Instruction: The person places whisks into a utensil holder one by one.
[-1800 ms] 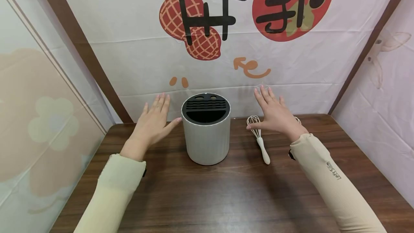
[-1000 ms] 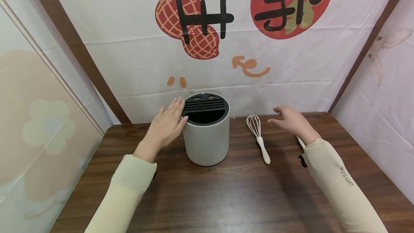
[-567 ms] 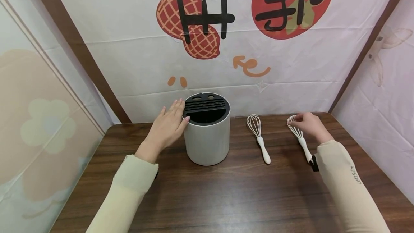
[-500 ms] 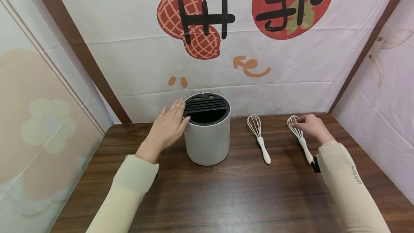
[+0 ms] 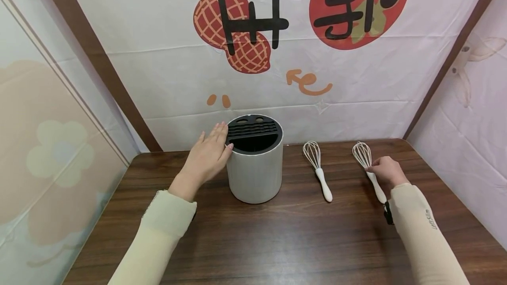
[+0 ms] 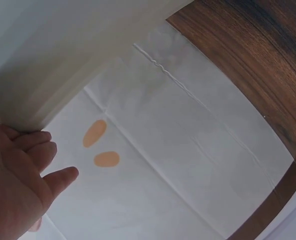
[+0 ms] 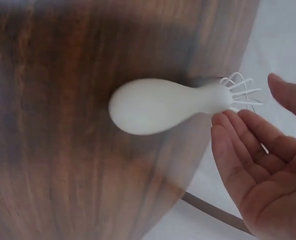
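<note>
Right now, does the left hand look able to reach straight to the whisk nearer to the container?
Probably not straight: the container stands between the left hand and that whisk. Going around the container's front looks possible, though.

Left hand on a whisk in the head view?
No, the left hand rests straight-fingered against the pale canister, while both whisks lie on its far side.

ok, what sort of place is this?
Probably a small staged booth, not a real kitchen: a printed backdrop hangs right behind a wood-grain table, which bears a utensil holder and two whisks.
</note>
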Demonstrator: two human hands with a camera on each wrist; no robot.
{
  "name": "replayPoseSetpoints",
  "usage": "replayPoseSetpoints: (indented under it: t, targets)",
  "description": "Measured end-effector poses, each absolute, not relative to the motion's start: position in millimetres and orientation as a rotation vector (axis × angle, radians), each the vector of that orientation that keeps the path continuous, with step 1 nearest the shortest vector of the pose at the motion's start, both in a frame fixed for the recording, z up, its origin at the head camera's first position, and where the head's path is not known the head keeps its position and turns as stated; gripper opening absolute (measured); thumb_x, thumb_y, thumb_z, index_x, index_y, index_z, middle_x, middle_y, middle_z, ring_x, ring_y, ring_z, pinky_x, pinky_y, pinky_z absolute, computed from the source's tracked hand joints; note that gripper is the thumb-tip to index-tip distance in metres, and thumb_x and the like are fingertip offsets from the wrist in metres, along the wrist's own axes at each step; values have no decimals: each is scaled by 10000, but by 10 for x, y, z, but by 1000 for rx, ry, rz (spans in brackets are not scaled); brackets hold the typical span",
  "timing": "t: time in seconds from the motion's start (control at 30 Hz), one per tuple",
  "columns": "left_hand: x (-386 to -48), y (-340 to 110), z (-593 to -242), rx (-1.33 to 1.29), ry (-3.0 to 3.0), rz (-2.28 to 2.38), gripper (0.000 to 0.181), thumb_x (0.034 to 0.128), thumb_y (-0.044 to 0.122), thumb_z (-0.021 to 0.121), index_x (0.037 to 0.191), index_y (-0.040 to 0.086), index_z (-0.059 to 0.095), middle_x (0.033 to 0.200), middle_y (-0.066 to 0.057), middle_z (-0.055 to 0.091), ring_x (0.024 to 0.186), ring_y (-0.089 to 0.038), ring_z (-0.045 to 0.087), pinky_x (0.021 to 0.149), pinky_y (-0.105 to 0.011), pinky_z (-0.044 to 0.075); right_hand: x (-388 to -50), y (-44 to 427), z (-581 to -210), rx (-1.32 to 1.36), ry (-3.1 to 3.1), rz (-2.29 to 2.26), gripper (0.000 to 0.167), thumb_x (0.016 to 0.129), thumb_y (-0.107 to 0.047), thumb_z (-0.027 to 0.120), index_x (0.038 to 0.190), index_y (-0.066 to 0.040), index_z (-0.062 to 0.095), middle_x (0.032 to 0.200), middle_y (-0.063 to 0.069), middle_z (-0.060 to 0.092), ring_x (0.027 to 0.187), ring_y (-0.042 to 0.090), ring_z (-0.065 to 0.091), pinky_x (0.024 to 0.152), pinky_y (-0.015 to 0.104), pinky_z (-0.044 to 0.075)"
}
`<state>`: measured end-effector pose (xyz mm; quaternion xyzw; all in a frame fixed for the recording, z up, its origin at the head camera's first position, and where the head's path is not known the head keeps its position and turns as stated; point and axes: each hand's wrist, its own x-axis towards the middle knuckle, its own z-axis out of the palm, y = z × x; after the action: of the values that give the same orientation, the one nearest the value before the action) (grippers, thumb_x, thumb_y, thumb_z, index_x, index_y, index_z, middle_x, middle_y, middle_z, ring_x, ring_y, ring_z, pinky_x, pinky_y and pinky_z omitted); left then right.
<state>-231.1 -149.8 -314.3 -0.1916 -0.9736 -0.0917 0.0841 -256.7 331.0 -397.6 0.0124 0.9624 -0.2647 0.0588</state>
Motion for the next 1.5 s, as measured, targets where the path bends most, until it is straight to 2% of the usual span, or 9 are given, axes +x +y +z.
replayPoseSetpoints:
  t: [0.33, 0.43, 0.6, 0.67, 0.77, 0.87, 1.07, 1.33, 1.5]
  targets:
    - [-2303, -1511, -3158, -570, -2908, -266, 610, 1023, 352, 266, 1485, -38, 185, 1542, -171, 185, 1426, -278, 136, 1126, -512, 124, -2524, 3304, -4102, 126, 2969, -794, 282, 826, -147, 638, 834, 132, 683, 812, 229, 670, 749, 377, 600, 643, 432, 475]
    - [-2299, -1511, -3165, -571, -2907, -272, 609, 1023, 352, 266, 1485, -38, 188, 1541, -172, 184, 1425, -281, 141, 1126, -513, 125, -2498, 3300, -4143, 149, 2990, -818, 277, 809, -162, 665, 765, 111, 682, 719, 172, 661, 687, 338, 591, 616, 400, 464]
    - [-2299, -1505, -3174, -572, -2914, -276, 615, 1023, 362, 262, 1488, -32, 179, 1545, -163, 177, 1426, -275, 137, 1127, -510, 123, -2478, 3314, -4243, 181, 3004, -847, 362, 796, -205, 694, 507, -66, 526, 492, -47, 442, 519, 176, 428, 519, 299, 360]
    - [-2300, -1503, -3177, -571, -2914, -271, 618, 1022, 366, 263, 1489, -30, 177, 1545, -160, 178, 1426, -271, 137, 1127, -510, 128, -2478, 3319, -4278, 190, 3012, -856, 418, 795, -226, 695, 477, -133, 440, 471, -71, 357, 498, 153, 367, 512, 283, 333]
    - [-2303, -1504, -3178, -566, -2916, -269, 621, 1021, 368, 264, 1491, -27, 173, 1546, -155, 176, 1427, -265, 133, 1128, -507, 127, -2474, 3319, -4306, 194, 3032, -880, 429, 790, -245, 700, 465, -137, 442, 463, -80, 377, 487, 143, 373, 510, 286, 345]
    - [-2302, -1506, -3177, -566, -2915, -268, 621, 1021, 369, 263, 1491, -27, 173, 1547, -155, 175, 1428, -264, 132, 1127, -507, 129, -2472, 3319, -4325, 213, 3043, -897, 386, 798, -249, 702, 495, -61, 557, 483, -50, 491, 508, 154, 443, 527, 304, 383]
    - [-2303, -1507, -3158, -568, -2913, -259, 618, 1022, 367, 260, 1490, -28, 176, 1546, -156, 177, 1427, -261, 135, 1128, -503, 132, -2485, 3332, -4349, 255, 3043, -943, 338, 823, -246, 704, 724, 77, 708, 666, 106, 661, 624, 219, 543, 568, 321, 418]
    - [-2308, -1498, -3147, -570, -2919, -258, 620, 1022, 368, 261, 1489, -31, 175, 1546, -157, 175, 1426, -266, 138, 1127, -504, 134, -2513, 3378, -4432, 383, 2851, -1322, 385, 804, -236, 735, 892, 137, 693, 605, -18, 619, 549, 67, 552, 516, 225, 484]
    - [-2300, -1499, -3144, -567, -2928, -265, 624, 1023, 375, 262, 1494, -21, 162, 1551, -145, 161, 1429, -253, 123, 1131, -498, 120, -2535, 3401, -4471, 408, 2639, -1596, 420, 850, -159, 694, 1011, 221, 615, 672, -53, 622, 567, -6, 582, 546, 201, 522]
